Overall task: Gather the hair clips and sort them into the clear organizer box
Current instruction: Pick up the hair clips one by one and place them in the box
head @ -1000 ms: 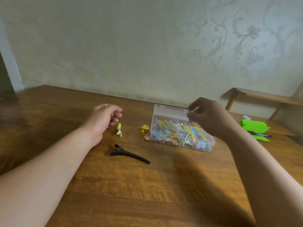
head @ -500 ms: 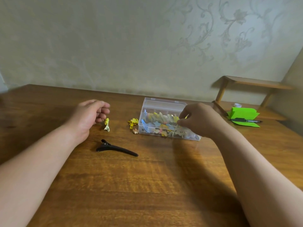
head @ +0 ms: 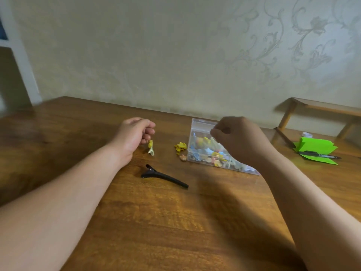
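Note:
The clear organizer box (head: pixel 197 125) stands open on the wooden table (head: pixel 175 222), filled with several small colourful clips. My right hand (head: pixel 241 140) hovers over the box with its fingers pinched together; nothing shows between them. Left of the box lie a yellow clip cluster (head: pixel 180 147) and a tiny orange clip (head: pixel 183 157). A small yellow-and-white clip (head: pixel 150 148) lies just right of my left hand (head: pixel 134 134), which rests on the table with its fingers curled and nothing visible in it. A long black clip (head: pixel 164 176) lies nearer to me.
Green folded paper (head: pixel 314 146) with a black marker (head: pixel 320 155) on it sits at the far right, beside a small white object (head: pixel 307 134). A low wooden shelf (head: pixel 322 108) stands against the patterned wall behind the table.
My right hand dipped down to the box's contents and has now risen again above it, fingers still pinched. The left hand stays by the small yellow clip. The camera view shifted.

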`<action>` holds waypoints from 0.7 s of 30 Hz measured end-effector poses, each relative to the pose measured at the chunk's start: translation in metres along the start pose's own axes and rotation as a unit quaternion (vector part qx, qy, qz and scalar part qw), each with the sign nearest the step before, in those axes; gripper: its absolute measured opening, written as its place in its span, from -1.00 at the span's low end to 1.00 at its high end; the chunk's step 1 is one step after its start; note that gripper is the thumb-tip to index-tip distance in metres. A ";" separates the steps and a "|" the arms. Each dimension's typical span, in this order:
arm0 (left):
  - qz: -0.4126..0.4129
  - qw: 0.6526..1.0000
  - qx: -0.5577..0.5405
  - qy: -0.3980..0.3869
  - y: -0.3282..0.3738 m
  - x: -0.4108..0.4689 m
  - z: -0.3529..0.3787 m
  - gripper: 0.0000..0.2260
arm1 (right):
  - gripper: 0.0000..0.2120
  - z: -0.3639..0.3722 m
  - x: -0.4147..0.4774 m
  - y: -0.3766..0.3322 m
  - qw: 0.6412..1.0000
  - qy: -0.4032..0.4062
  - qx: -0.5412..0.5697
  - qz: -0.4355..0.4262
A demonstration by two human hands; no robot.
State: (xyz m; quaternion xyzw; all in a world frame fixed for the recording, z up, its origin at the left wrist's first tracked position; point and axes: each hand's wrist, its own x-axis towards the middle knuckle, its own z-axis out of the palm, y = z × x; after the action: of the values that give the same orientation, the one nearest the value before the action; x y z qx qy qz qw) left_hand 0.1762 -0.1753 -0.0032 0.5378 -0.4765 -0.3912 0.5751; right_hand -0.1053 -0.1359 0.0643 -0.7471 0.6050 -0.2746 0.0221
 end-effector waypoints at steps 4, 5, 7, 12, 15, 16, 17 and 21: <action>-0.017 0.999 -0.022 0.015 0.001 0.004 0.000 -0.83 | -0.82 0.029 0.015 -0.076 0.992 -0.072 -0.051 -0.089; -0.022 0.999 -0.036 0.024 0.001 0.006 -0.001 -0.85 | -0.80 0.041 0.019 -0.091 0.988 -0.086 -0.074 -0.104; -0.033 0.995 -0.078 0.053 0.001 0.008 -0.003 -0.90 | -0.79 0.064 0.025 -0.117 0.982 -0.114 -0.105 -0.109; -0.040 0.988 -0.094 0.119 -0.002 0.012 -0.007 -0.87 | -0.83 0.093 0.029 -0.141 0.970 -0.187 -0.133 -0.074; -0.046 0.988 -0.090 0.120 -0.004 0.015 -0.008 -0.87 | -0.78 0.086 0.025 -0.134 0.975 -0.186 -0.091 -0.081; -0.047 0.988 -0.087 0.117 -0.005 0.015 -0.008 -0.87 | -0.75 0.080 0.024 -0.128 0.980 -0.174 -0.064 -0.078; -0.046 0.989 -0.087 0.114 -0.005 0.015 -0.007 -0.87 | -0.74 0.072 0.023 -0.119 0.985 -0.155 -0.034 -0.067; -0.030 0.992 -0.065 0.106 -0.003 0.009 -0.006 -0.84 | -0.83 0.026 0.025 -0.061 0.997 -0.057 0.042 0.014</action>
State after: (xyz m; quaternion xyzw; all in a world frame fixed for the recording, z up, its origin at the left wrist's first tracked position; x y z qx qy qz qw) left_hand 0.1846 -0.1827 -0.0049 0.5519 -0.3697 -0.3792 0.6441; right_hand -0.0369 -0.1502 0.0743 -0.7514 0.6010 -0.2565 0.0921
